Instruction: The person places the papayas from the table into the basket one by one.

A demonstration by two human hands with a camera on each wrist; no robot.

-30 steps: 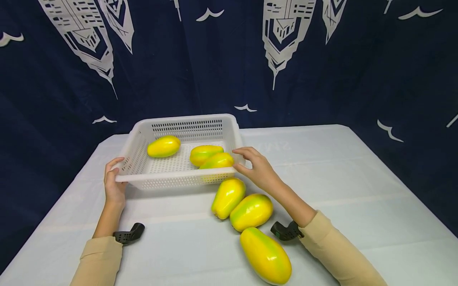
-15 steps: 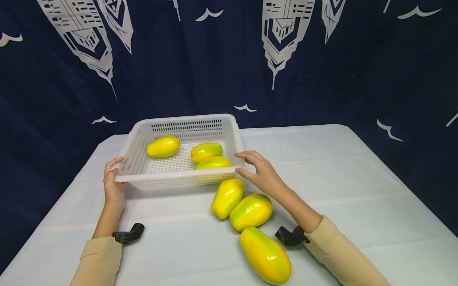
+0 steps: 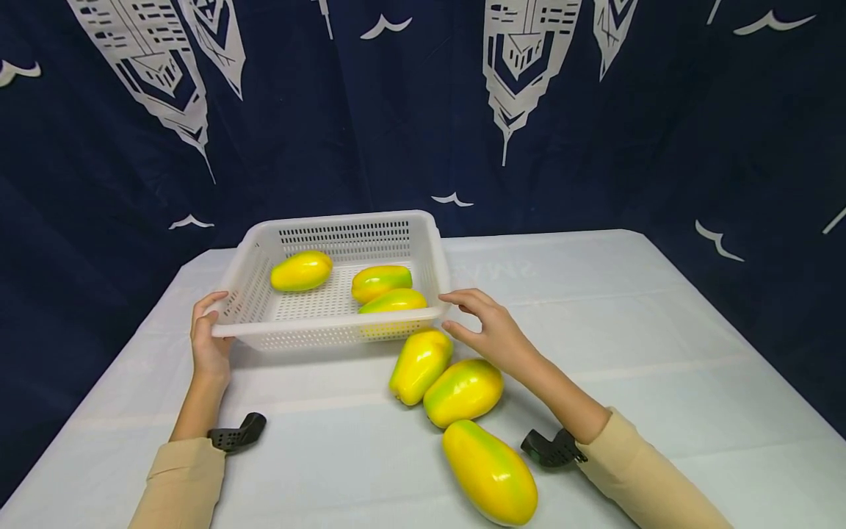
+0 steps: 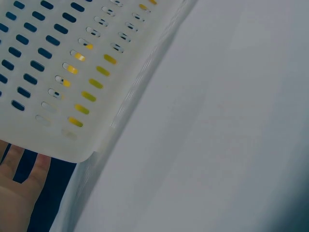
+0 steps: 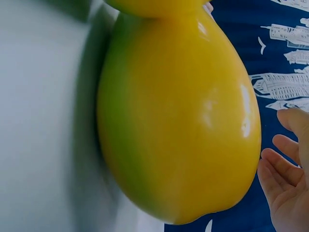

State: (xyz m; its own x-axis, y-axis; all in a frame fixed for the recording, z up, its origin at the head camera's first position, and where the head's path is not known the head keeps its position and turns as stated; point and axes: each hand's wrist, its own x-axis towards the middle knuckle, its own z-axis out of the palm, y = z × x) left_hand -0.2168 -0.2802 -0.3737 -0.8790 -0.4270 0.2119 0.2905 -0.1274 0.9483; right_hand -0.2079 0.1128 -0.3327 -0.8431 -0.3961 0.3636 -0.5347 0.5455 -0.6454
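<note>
A white perforated plastic basket (image 3: 317,329) stands toward the back of the table. My left hand (image 3: 211,345) grips its left rim near the front corner, thumb in front and fingers along the side. Three papayas lie in the basket: one papaya (image 3: 301,271) at left, another (image 3: 381,281) at right, and a third (image 3: 394,300) partly hidden behind the front wall. At the right front corner, my right hand (image 3: 492,330) holds nothing, its thumb and fingers parted, fingertips right by the rim. A large papaya (image 5: 178,116) fills the right wrist view.
Three more papayas trail from the basket's front toward me: one upright-lying papaya (image 3: 421,366), a tilted papaya (image 3: 464,392) and the nearest papaya (image 3: 490,472). A white cloth (image 3: 628,330) covers the table; a dark blue printed curtain (image 3: 370,132) hangs behind.
My right hand has drawn back from over the basket's right edge, rightward and toward me. The front papaya in the basket has shifted slightly left and lower. My left hand stays put.
</note>
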